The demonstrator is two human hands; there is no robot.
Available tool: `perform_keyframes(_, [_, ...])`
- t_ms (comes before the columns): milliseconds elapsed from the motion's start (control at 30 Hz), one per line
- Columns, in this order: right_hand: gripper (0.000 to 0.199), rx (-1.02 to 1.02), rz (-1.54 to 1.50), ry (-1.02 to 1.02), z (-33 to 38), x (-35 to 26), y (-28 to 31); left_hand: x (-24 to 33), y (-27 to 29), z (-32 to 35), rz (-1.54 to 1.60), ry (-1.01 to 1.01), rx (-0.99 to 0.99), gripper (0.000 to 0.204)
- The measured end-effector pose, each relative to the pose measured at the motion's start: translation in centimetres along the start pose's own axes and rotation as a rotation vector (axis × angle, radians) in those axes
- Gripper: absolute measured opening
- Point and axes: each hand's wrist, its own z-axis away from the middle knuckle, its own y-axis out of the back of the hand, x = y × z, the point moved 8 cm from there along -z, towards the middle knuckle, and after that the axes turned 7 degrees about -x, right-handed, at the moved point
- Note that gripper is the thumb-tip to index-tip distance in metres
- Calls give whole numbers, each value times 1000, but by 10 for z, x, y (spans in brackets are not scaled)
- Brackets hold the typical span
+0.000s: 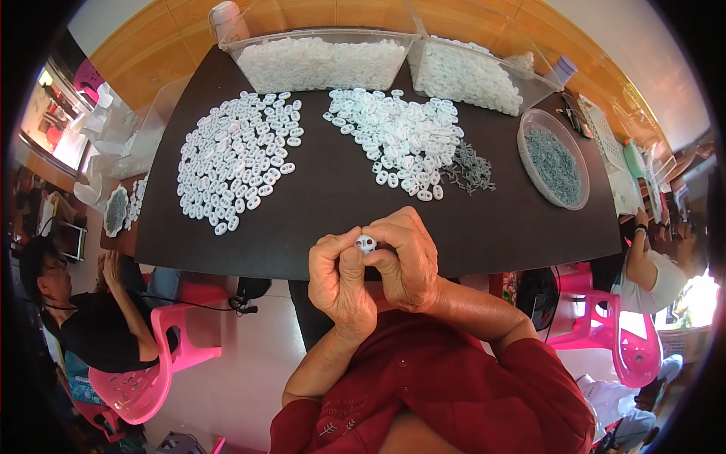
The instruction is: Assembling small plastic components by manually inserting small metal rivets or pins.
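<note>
Between the fingertips of both hands, just above the table's near edge, is a small white plastic piece (366,244) with two dark openings. My left hand (340,280) pinches it from the left, thumb and fingers closed. From the right, my right hand (404,257) grips the same piece, its fingers curled. Beyond the hands lies a heap of white two-holed plastic pieces (401,132), with a small pile of thin grey pins (470,170) at its right edge. A second spread of white two-holed pieces (227,163) covers the table's left part.
Two clear bins, a left one (408,47) and a right one (538,94), stand along the back with white pieces inside. A round clear tub (584,198) of grey pins sits at the dark table's (302,219) right. People sit on pink chairs (162,371) at either side.
</note>
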Motion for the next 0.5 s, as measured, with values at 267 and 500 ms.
perform_keyframes(267, [25, 32, 19, 39, -2, -4, 1, 11, -4, -1, -106, -69, 5, 12])
perform_keyframes(500, [12, 85, 39, 70, -5, 1, 8, 13, -7, -7, -189, -76, 0, 12])
